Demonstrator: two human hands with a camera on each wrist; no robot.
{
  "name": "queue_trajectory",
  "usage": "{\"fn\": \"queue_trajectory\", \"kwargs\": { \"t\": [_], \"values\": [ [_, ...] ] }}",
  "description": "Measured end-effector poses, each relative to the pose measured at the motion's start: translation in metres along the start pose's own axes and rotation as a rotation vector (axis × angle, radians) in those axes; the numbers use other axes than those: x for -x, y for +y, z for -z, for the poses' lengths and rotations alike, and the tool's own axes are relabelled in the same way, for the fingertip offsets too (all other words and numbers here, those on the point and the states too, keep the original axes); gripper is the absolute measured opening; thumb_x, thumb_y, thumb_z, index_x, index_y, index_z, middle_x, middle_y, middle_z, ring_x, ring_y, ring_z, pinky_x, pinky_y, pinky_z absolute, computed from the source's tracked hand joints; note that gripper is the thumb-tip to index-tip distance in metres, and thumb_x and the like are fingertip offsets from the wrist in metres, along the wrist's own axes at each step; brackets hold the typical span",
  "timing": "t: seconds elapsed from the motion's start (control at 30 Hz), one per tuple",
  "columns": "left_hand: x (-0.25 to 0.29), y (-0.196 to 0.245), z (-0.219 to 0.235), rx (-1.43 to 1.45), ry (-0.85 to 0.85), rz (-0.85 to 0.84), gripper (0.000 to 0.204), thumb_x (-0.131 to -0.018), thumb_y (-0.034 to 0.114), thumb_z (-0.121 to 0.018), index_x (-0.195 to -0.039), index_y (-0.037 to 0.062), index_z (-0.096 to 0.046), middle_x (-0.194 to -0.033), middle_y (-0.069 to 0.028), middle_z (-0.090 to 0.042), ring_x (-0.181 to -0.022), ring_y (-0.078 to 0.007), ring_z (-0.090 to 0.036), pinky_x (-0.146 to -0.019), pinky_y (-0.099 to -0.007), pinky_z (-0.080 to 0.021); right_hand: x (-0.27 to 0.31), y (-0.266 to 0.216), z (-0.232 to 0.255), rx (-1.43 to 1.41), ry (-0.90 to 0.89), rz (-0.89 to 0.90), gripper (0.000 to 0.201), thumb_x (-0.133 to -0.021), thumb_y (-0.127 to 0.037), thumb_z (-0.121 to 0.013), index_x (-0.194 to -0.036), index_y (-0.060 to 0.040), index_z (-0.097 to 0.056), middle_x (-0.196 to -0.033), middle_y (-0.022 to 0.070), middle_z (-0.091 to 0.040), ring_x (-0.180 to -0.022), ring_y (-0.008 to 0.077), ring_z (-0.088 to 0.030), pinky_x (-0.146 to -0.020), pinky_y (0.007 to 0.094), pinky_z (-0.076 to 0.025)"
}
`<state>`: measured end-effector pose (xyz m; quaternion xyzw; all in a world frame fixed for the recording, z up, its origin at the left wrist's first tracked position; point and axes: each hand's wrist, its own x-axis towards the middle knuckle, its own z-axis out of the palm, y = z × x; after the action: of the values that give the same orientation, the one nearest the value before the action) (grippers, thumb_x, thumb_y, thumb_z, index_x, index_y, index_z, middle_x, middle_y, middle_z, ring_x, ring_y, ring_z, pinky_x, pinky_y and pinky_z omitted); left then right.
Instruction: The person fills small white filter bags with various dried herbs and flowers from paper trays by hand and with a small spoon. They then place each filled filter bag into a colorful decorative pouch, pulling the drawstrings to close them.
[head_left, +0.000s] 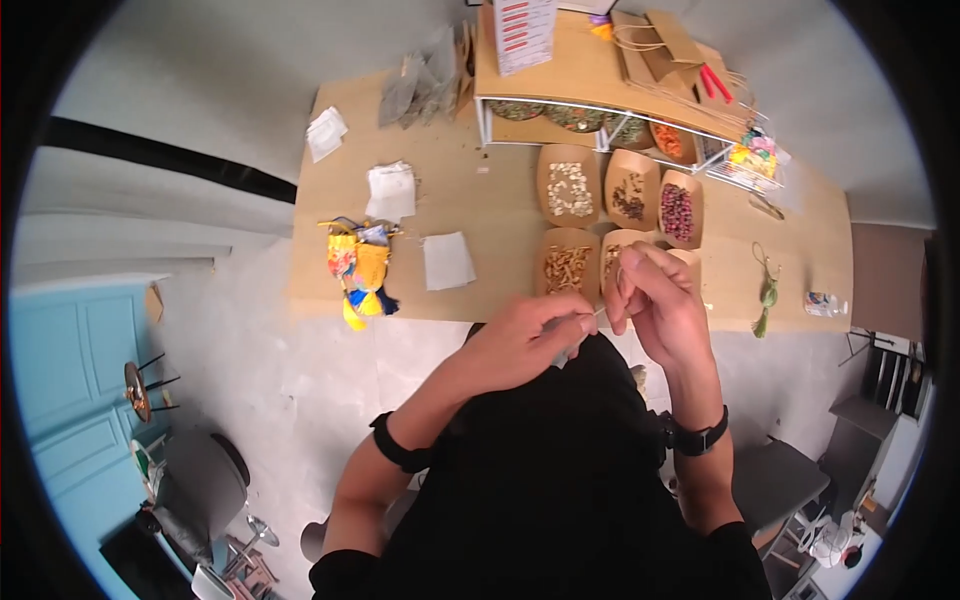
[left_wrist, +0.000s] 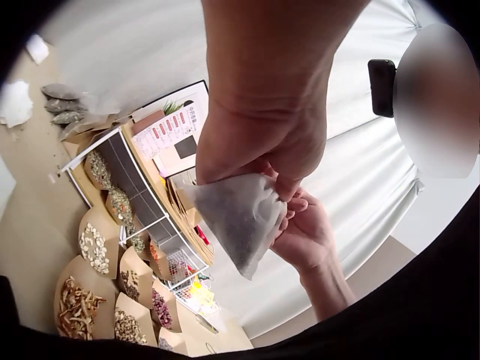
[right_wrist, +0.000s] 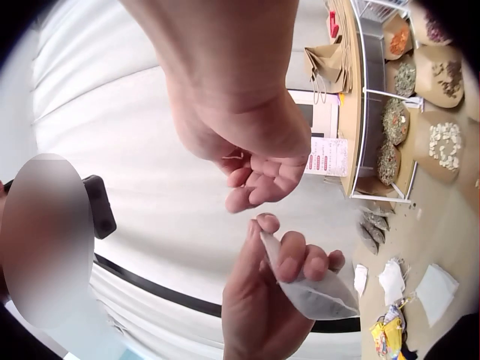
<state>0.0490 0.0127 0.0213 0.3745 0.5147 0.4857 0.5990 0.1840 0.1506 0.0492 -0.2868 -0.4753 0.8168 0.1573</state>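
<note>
My left hand (head_left: 522,340) grips the top of a filled white drawstring sachet (left_wrist: 241,221) between thumb and fingers. The sachet hangs below the fingers, and dark filling shows through its thin cloth in the left wrist view. Close beside it, my right hand (head_left: 665,305) has its thumb and fingers brought together on a thin pale string (head_left: 602,312) that runs toward the left hand. In the right wrist view the sachet (right_wrist: 322,298) sits under the left fingers, with the right hand just above it. Most of the string is hidden by the fingers.
Paper trays of dried ingredients, such as a tray of brown slices (head_left: 567,268) and one of white pieces (head_left: 570,190), stand ahead on the table (head_left: 505,215). A shelf (head_left: 560,60) rises behind. White sachets (head_left: 448,261) and yellow embroidered pouches (head_left: 358,262) lie left, a green tassel (head_left: 768,288) right.
</note>
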Motion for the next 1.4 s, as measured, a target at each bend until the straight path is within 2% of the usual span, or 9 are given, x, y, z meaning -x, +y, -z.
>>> {"fn": "queue_trajectory", "kwargs": {
  "t": [0.33, 0.43, 0.5, 0.63, 0.7, 1.03, 1.13, 1.3, 1.4],
  "values": [
    [0.015, -0.022, 0.018, 0.142, 0.089, 0.118, 0.023, -0.099, 0.018, -0.049, -0.098, 0.0002, -0.064, -0.086, -0.0044, -0.067, -0.083, -0.0111, -0.061, -0.077, -0.0264, -0.048, -0.023, 0.028, -0.01, -0.021, -0.055, -0.095, 0.032, -0.1, -0.026, -0.052, -0.076, -0.0059, -0.057, -0.067, 0.0085, -0.062, -0.056, 0.0128, -0.057, -0.053, 0.0254, -0.046],
    [0.011, -0.032, 0.028, 0.15, 0.225, 0.087, 0.023, -0.099, 0.017, -0.049, -0.097, 0.0008, -0.065, -0.086, -0.0042, -0.067, -0.083, -0.0112, -0.061, -0.078, -0.0263, -0.048, -0.031, 0.036, -0.011, 0.047, 0.118, -0.102, 0.031, -0.1, -0.029, -0.052, -0.084, -0.0043, -0.062, -0.074, 0.0074, -0.064, -0.058, 0.0112, -0.058, -0.056, 0.0245, -0.048],
    [0.009, -0.032, 0.036, 0.247, 0.283, 0.084, 0.021, -0.098, 0.015, -0.049, -0.096, 0.0013, -0.065, -0.089, -0.0039, -0.068, -0.083, -0.0113, -0.061, -0.079, -0.0265, -0.048, -0.034, 0.047, 0.003, 0.231, 0.118, -0.117, 0.026, -0.098, -0.025, -0.056, -0.099, -0.0017, -0.065, -0.093, 0.0069, -0.068, -0.068, 0.0101, -0.059, -0.066, 0.0234, -0.049],
    [0.004, -0.038, 0.042, 0.362, 0.425, 0.087, 0.021, -0.097, 0.014, -0.051, -0.096, 0.001, -0.067, -0.096, -0.0041, -0.067, -0.089, -0.0106, -0.06, -0.083, -0.0262, -0.046, -0.023, 0.06, -0.008, 0.552, 0.041, -0.138, 0.023, -0.091, -0.019, -0.067, -0.107, -0.0025, -0.065, -0.091, 0.003, -0.065, -0.071, 0.0075, -0.056, -0.066, 0.0225, -0.046],
    [0.002, -0.038, 0.038, 0.216, 0.414, -0.05, 0.019, -0.096, 0.014, -0.054, -0.096, 0.0003, -0.069, -0.1, -0.0038, -0.065, -0.098, -0.0112, -0.057, -0.085, -0.0258, -0.045, -0.023, 0.059, -0.024, 0.729, -0.059, 0.106, 0.032, -0.082, -0.018, -0.076, -0.107, -0.0024, -0.065, -0.079, 0.001, -0.06, -0.063, 0.0087, -0.051, -0.06, 0.0245, -0.044],
    [0.006, -0.038, 0.042, 0.001, 0.431, -0.084, 0.021, -0.095, 0.015, -0.06, -0.111, 0.0028, -0.067, -0.118, -0.0076, -0.057, -0.104, -0.0145, -0.056, -0.09, -0.0262, -0.044, -0.038, 0.088, -0.027, 0.609, -0.143, -0.029, 0.016, -0.088, -0.016, -0.068, -0.095, -0.0012, -0.069, -0.066, -0.0043, -0.055, -0.061, 0.0043, -0.046, -0.056, 0.022, -0.039],
    [0.016, -0.069, 0.08, -0.138, 0.669, -0.04, 0.032, -0.093, 0.022, -0.062, -0.119, 0.0039, -0.061, -0.12, -0.0146, -0.062, -0.11, -0.021, -0.06, -0.091, -0.0324, -0.048, -0.039, 0.082, -0.021, 0.572, -0.078, -0.222, 0.016, -0.089, -0.017, -0.067, -0.095, -0.002, -0.071, -0.069, -0.0033, -0.06, -0.059, 0.0039, -0.05, -0.055, 0.0221, -0.04],
    [0.089, -0.184, 0.223, -0.571, 1.179, 0.184, 0.036, -0.089, 0.019, -0.066, -0.119, -0.0003, -0.06, -0.107, -0.0177, -0.066, -0.091, -0.0274, -0.066, -0.08, -0.0345, -0.052, -0.031, 0.077, 0.017, 0.295, 0.142, -0.177, 0.014, -0.09, -0.015, -0.066, -0.09, -0.0022, -0.071, -0.071, 0.0004, -0.065, -0.059, 0.0061, -0.055, -0.054, 0.0229, -0.042],
    [0.097, -0.213, 0.27, -0.828, 1.241, 0.269, 0.057, -0.076, 0.026, -0.077, -0.118, -0.0064, -0.058, -0.105, -0.0219, -0.062, -0.103, -0.0359, -0.058, -0.09, -0.0433, -0.048, -0.018, 0.078, 0.038, 0.121, 0.285, -0.156, 0.013, -0.092, -0.014, -0.064, -0.088, -0.0032, -0.069, -0.074, 0.002, -0.066, -0.058, 0.0072, -0.056, -0.053, 0.0224, -0.042]
  ]
}}
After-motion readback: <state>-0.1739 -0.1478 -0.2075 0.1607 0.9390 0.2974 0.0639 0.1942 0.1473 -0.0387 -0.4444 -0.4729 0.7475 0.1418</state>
